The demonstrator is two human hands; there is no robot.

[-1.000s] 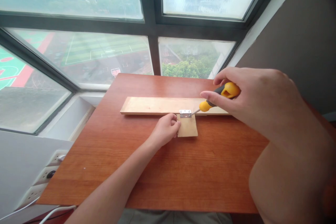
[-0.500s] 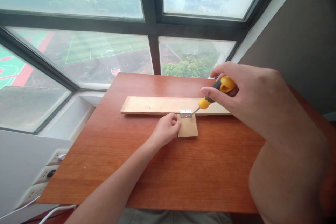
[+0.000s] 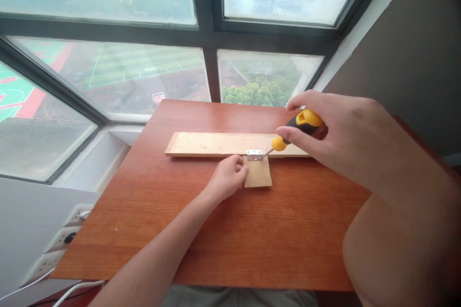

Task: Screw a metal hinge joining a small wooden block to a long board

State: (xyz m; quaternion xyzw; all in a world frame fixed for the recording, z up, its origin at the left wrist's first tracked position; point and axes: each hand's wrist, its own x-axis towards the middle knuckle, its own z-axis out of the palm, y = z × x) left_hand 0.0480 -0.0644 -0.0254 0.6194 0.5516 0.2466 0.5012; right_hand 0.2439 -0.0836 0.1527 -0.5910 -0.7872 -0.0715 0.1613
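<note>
A long pale wooden board (image 3: 209,144) lies across the far half of a red-brown table (image 3: 230,230). A small wooden block (image 3: 258,176) butts against its near edge, joined by a small metal hinge (image 3: 254,155). My left hand (image 3: 226,177) is closed against the block's left edge. My right hand (image 3: 338,134) grips a yellow and black screwdriver (image 3: 295,133), whose tip rests on the hinge's right side.
A large window with dark frames (image 3: 207,38) stands beyond the table. A white power strip (image 3: 59,244) with cables sits on the sill at the lower left. A grey wall (image 3: 414,48) rises on the right.
My right hand has shifted slightly while turning the screwdriver handle; the tip stays on the hinge. My left hand and the wood pieces have not moved.
</note>
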